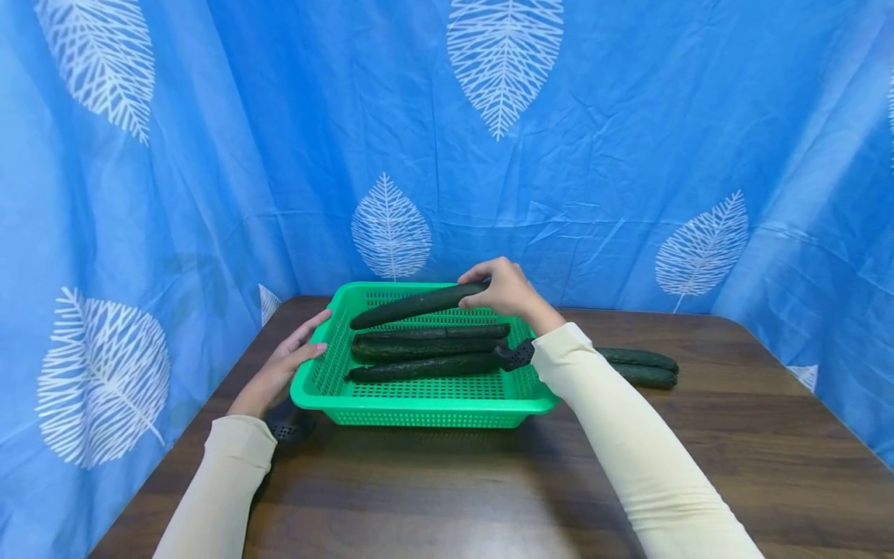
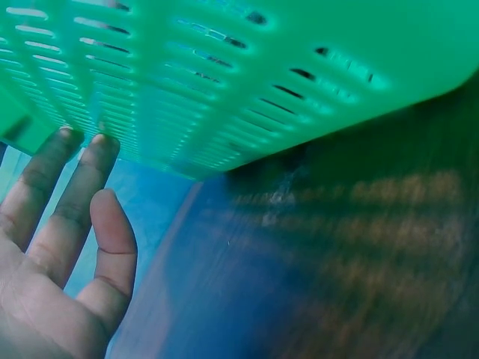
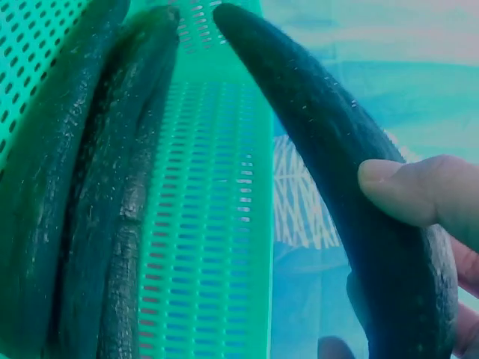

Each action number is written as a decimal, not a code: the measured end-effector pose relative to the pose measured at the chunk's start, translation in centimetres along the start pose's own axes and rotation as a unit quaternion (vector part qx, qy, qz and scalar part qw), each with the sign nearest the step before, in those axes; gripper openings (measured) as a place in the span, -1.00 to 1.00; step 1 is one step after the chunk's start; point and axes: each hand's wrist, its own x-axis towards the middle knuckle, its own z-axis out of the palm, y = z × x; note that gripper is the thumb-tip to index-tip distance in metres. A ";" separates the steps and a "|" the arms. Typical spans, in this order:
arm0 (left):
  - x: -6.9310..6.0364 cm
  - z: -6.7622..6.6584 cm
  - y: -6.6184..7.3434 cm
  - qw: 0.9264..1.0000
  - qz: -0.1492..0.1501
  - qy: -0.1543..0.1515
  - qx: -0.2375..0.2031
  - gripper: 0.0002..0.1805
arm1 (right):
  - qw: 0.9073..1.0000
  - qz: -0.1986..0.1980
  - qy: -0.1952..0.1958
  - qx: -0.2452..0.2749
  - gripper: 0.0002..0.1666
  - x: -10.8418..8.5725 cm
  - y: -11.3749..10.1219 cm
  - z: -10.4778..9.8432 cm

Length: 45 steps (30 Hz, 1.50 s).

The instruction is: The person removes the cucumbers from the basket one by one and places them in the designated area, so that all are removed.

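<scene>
A dark green cucumber point(image 1: 412, 306) is raised at a slant over the back of a green plastic basket point(image 1: 426, 405). Its right end is pinched between the thumb and fingers of my right hand point(image 1: 504, 289); the right wrist view shows the thumb pressed on the cucumber point(image 3: 299, 105). Below it, three more cucumbers point(image 1: 429, 348) lie side by side in the basket. My left hand point(image 1: 286, 363) is at the basket's left side, its fingers fairly straight. In the left wrist view, the fingertips of this hand point(image 2: 67, 232) touch the slotted wall point(image 2: 157, 90).
Two cucumbers point(image 1: 642, 366) lie together on the brown wooden table point(image 1: 740, 435) right of the basket, partly behind my right sleeve point(image 1: 628, 458). A blue curtain point(image 1: 594, 155) with white leaf prints hangs behind the table and along its sides.
</scene>
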 end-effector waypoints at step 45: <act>0.1 0.0 0.2 0.998 -0.003 0.007 0.055 -0.22 | 0.989 -0.009 0.117 0.091 -0.53 -13.1 7.8 -7.4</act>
